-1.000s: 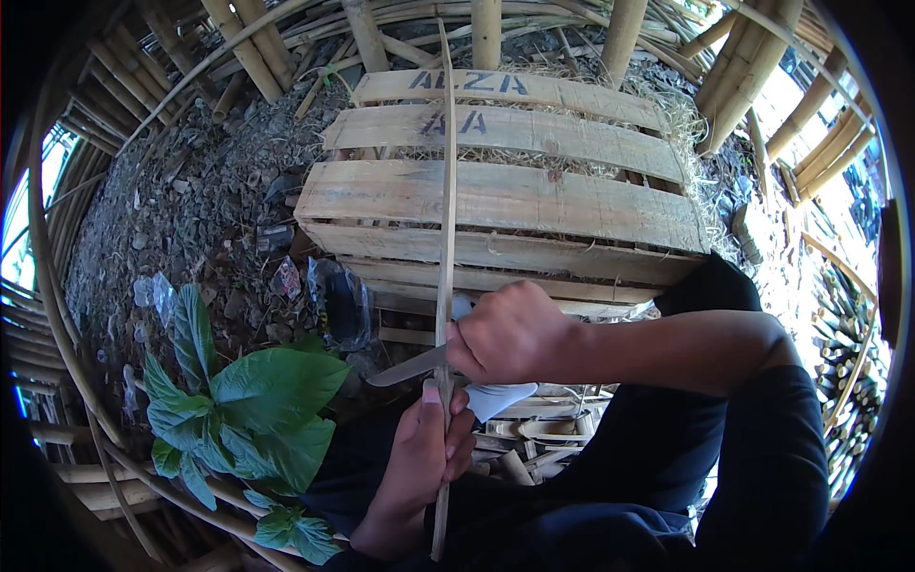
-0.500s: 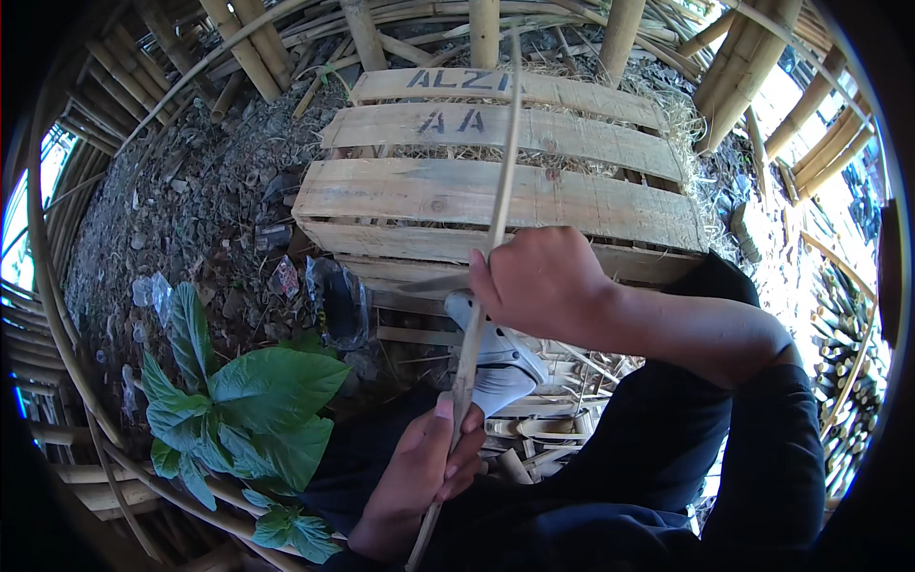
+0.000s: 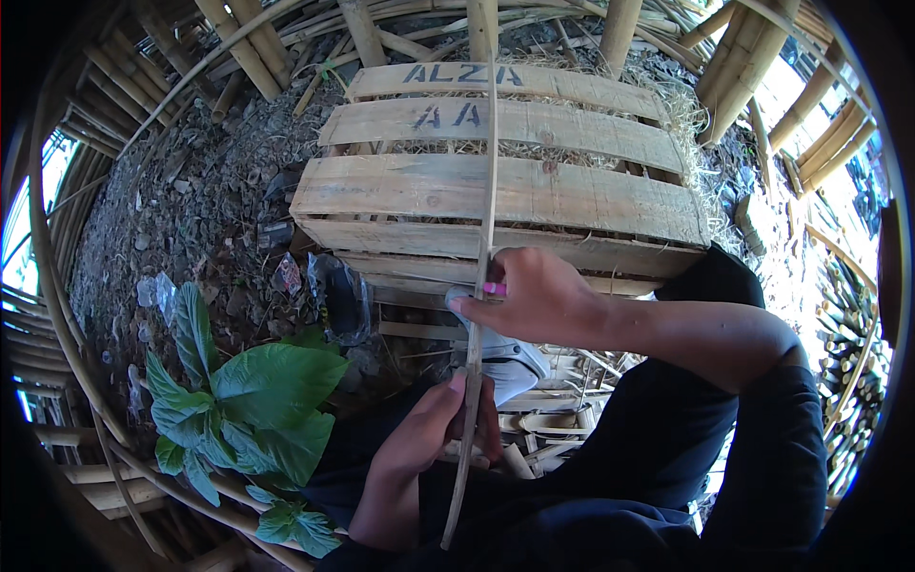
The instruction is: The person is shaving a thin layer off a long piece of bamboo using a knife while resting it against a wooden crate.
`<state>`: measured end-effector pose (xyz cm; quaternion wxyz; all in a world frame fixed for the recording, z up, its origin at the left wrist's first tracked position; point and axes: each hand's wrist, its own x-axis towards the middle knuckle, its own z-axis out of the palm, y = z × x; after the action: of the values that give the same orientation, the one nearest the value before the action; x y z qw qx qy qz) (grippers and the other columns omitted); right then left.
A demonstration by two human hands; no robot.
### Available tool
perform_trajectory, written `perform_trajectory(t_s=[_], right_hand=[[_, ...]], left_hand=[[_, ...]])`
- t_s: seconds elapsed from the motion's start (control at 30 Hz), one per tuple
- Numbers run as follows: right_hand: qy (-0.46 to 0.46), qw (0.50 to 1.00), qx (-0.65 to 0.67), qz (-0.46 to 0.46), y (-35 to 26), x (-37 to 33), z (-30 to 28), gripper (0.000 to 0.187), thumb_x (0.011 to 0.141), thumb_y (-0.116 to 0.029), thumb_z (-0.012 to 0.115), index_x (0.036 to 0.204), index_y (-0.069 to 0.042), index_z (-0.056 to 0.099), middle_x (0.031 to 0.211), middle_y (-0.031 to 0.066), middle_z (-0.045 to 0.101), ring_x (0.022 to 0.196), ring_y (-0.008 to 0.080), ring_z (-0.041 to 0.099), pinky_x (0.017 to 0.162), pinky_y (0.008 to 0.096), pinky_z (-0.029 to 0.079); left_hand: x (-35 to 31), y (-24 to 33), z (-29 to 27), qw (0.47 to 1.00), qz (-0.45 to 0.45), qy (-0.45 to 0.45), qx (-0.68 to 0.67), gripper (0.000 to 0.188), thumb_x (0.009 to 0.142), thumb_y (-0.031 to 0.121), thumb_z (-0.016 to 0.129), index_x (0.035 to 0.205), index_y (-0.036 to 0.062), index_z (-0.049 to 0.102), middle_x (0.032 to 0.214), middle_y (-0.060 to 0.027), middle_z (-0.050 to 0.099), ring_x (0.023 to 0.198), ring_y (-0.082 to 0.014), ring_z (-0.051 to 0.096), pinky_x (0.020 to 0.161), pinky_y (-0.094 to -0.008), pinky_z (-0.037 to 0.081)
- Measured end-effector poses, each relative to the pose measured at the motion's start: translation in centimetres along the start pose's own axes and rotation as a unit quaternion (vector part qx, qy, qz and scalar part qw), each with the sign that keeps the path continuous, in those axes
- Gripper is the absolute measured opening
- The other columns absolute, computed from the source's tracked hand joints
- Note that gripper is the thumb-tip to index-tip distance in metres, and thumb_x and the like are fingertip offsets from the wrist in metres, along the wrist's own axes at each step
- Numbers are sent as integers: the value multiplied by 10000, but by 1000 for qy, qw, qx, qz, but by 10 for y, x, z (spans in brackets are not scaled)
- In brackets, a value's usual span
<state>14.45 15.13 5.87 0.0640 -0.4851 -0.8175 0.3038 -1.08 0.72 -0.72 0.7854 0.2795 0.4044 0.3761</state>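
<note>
A long, thin bamboo strip [image 3: 492, 162] runs from above the wooden crate down toward my lap. My left hand [image 3: 429, 419] is closed around its lower part, the thumb lying along it. Higher up, my right hand [image 3: 543, 297] is closed on a knife with a pink handle [image 3: 494, 288], held against the strip. Only a little of the handle shows between the fingers, and the narrow blade [image 3: 419, 279] points left across the strip, seen nearly edge-on. Below the hands, a light grey shoe [image 3: 510, 367] on my foot is partly covered by the strip and the right hand.
A slatted wooden crate [image 3: 410, 186] with straw inside stands just ahead. At the left grows a leafy green plant [image 3: 272, 386], with plastic litter [image 3: 157, 291] on the stony ground behind it. Bamboo posts [image 3: 624, 38] surround the place, and a stack of cut bamboo [image 3: 843, 381] lies right.
My right hand has shifted slightly down and turned, so the pink handle now shows. The strip stands more upright, its top moved left, and my left hand has slid a little higher on it.
</note>
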Motion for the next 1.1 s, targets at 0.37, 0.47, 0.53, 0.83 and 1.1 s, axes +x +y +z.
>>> perform_trajectory(t_s=[0.37,0.47,0.53,0.83,1.1], right_hand=[[-33,989,27,-144,-9,-12,-7,410,916,-344,574,794,47,582,647,197,610,623,379,642,605,464,516],[-50,975,16,-215,-8,-24,6,374,926,-290,534,779,49,594,655,211,620,636,390,647,607,472,519],[-58,969,6,-239,-10,-29,11,348,933,-264,518,787,43,590,645,201,615,627,390,642,604,471,516],[-6,929,-149,-339,-11,-35,10,319,941,-273,536,784,3,564,597,120,585,537,308,631,497,431,496],[-76,954,-173,-234,-28,-28,15,404,964,-359,492,782,-10,580,589,118,587,552,290,642,499,400,509]], left_hand=[[-7,13,1,985,47,8,-166,428,1023,464,309,1041,57,441,573,-7,409,328,-82,354,307,-211,278],[-9,14,-8,974,48,-4,-222,395,1034,408,286,1051,51,456,569,11,395,332,-59,326,310,-202,259],[-15,16,-4,971,53,12,-234,395,1034,396,283,1056,47,467,575,11,398,337,-58,332,312,-200,254],[-19,22,8,981,58,58,-178,355,1033,355,319,1069,51,499,581,24,381,348,-47,310,321,-184,233],[-24,25,16,983,70,96,-140,334,1032,364,345,1053,69,499,579,32,362,357,-29,280,325,-174,200]])
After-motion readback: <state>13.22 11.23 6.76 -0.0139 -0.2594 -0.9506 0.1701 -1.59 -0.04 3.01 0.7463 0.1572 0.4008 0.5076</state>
